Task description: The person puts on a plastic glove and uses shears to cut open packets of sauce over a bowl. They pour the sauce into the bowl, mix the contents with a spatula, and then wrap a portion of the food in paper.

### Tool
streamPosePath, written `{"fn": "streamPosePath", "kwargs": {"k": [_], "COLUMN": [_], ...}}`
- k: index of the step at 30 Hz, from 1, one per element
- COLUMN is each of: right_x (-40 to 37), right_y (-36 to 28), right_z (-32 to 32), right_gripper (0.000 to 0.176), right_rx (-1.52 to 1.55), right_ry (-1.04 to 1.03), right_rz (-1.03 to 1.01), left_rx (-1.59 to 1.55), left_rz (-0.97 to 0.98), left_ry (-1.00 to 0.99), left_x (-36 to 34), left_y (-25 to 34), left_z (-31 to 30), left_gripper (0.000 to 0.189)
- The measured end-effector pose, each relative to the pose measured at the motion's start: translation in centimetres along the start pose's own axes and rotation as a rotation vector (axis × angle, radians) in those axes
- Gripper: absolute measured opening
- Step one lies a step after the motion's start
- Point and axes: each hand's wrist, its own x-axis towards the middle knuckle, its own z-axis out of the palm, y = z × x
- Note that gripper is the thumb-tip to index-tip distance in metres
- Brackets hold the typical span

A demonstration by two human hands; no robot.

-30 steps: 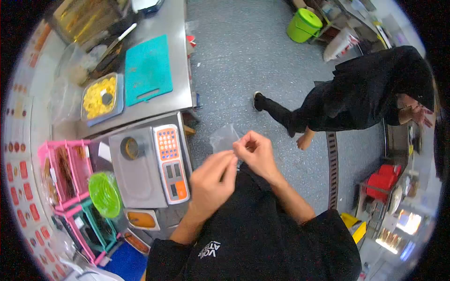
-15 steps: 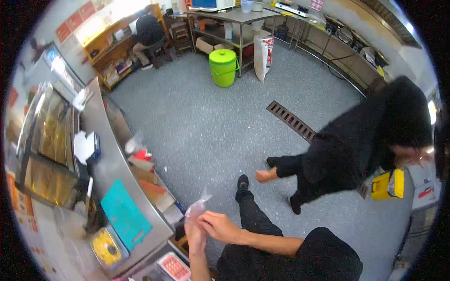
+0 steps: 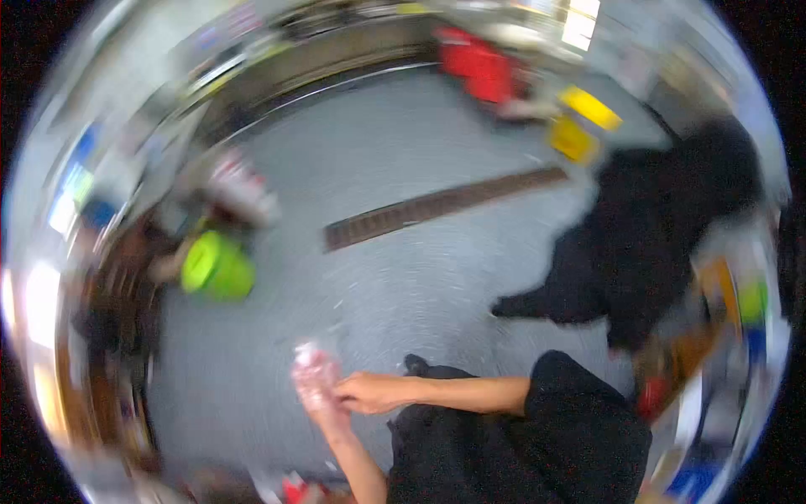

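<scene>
Clear, crinkled plastic, which looks like a disposable glove point(image 3: 307, 357), covers my left hand point(image 3: 316, 391). That hand points away from me over the floor, its fingers smeared by motion and by the plastic. From the right, my right hand point(image 3: 365, 392) reaches across with bent, closed fingers. It pinches the glove at the base of my left hand, near the wrist. Both hands are touching there, in front of my dark clothing.
A person in black point(image 3: 646, 227) bends over at the right. A long floor drain point(image 3: 445, 206) crosses the grey floor. A green lidded bucket point(image 3: 218, 267) and a white sack point(image 3: 242, 185) stand left. A yellow container point(image 3: 579, 130) and something red point(image 3: 478, 67) are at the back.
My view has swung right, away from the counter with the teal board. The plastic has come down over my left hand. The person in black stays at the right.
</scene>
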Motion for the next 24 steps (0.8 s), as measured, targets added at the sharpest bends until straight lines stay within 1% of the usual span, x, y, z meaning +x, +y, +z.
{"fn": "streamPosePath", "kwargs": {"k": [1, 3, 6, 7, 9, 10, 11, 12, 13, 14, 16, 17, 18, 19, 20, 21, 22, 23, 24], "right_x": [-1.4, -5.6, -13.2, -15.9, -21.3, -23.5, -24.8, -27.6, -29.1, -30.8, -34.3, -36.4, -38.1, -39.8, -41.3, -42.6, -44.2, -45.8, -48.7], "right_y": [-0.3, -0.2, -1.3, -1.7, -2.2, -1.5, -1.8, -2.0, -2.4, -3.1, -3.8, -4.7, -5.2, -5.3, -5.2, -5.2, -5.6, -6.2, -9.4], "right_z": [-1.4, -2.5, -0.6, 0.6, 4.3, 6.0, 9.1, 10.9, 12.7, 14.1, 16.5, 17.4, 18.3, 19.1, 19.5, 19.7, 20.0, 20.3, 21.3], "right_gripper": [0.015, 0.016, 0.017, 0.017, 0.019, 0.019, 0.020, 0.020, 0.021, 0.021, 0.022, 0.022, 0.022, 0.022, 0.023, 0.024, 0.025, 0.026, 0.025], "right_rx": [0.001, -0.133, -0.292, -0.345, -0.409, -0.423, -0.449, -0.440, -0.429, -0.390, -0.296, -0.294, -0.299, -0.308, -0.286, -0.276, -0.266, -0.253, -0.185], "right_ry": [0.055, 0.377, 0.833, 0.983, 1.212, 1.297, 1.361, 1.412, 1.455, 1.530, 1.662, 1.721, 1.769, 1.812, 1.840, 1.830, 1.824, 1.815, 1.808], "right_rz": [0.044, 0.059, 0.121, 0.143, 0.222, 0.243, 0.363, 0.473, 0.578, 0.628, 0.715, 0.681, 0.644, 0.605, 0.531, 0.516, 0.500, 0.485, 0.466], "left_rx": [0.024, 0.068, 0.154, 0.192, 0.274, 0.252, 0.324, 0.413, 0.494, 0.507, 0.520, 0.513, 0.288, 0.351, 0.422, 0.508, 0.448, 0.391, 0.369], "left_rz": [-0.019, -0.040, -0.397, -0.491, -0.636, -0.726, -0.660, -0.590, -0.506, -0.381, -0.070, 0.085, 0.077, 0.083, 0.084, 0.093, -0.089, -0.278, -0.417], "left_ry": [-0.110, -0.316, -0.899, -1.121, -1.522, -1.586, -1.602, -1.595, -1.587, -1.696, -1.854, -1.923, -2.045, -2.109, -2.164, -2.219, -2.264, -2.290, -2.247], "left_x": [1.8, 3.0, 0.4, -2.2, -7.9, -9.3, -12.6, -17.9, -21.5, -23.8, -27.6, -30.3, -32.7, -35.2, -39.1, -42.0, -44.2, -45.6, -47.4], "left_y": [-0.5, -1.6, -6.6, -8.3, -11.0, -15.5, -15.3, -15.4, -15.3, -15.9, -16.1, -16.3, -17.8, -18.8, -17.9, -17.5, -20.1, -24.4, -25.0], "left_z": [2.2, 7.2, 12.6, 14.7, 17.4, 17.9, 18.0, 19.9, 20.8, 21.3, 22.0, 22.8, 23.9, 24.1, 24.6, 25.1, 25.5, 25.7, 26.5], "left_gripper": [0.058, 0.068, 0.083, 0.085, 0.088, 0.089, 0.089, 0.088, 0.088, 0.085, 0.081, 0.078, 0.074, 0.073, 0.072, 0.071, 0.072, 0.074, 0.074]}}
